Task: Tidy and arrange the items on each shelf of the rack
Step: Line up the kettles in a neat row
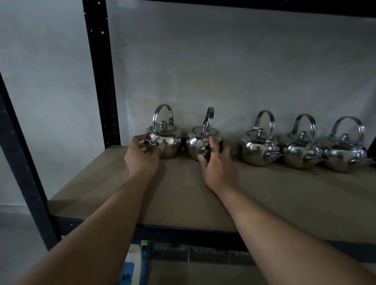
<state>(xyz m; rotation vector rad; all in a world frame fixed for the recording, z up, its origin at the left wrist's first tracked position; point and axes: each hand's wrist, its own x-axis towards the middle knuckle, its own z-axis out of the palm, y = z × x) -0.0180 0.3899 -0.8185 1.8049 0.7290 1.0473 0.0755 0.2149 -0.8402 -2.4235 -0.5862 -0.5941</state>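
Five steel kettles stand along the back of the wooden shelf (142,199). The left hand (142,159) curls its fingers (161,148) around the leftmost kettle (165,141) near its spout; the right hand (217,162) wraps loosely about the second kettle (196,145), whose spout faces forward between thumb and fingers. Beyond the right hand, three kettles (300,149) already sit in a close row, spouts rightward. These two seemingly remain to be turned and closed up; other shelves are barely visible.
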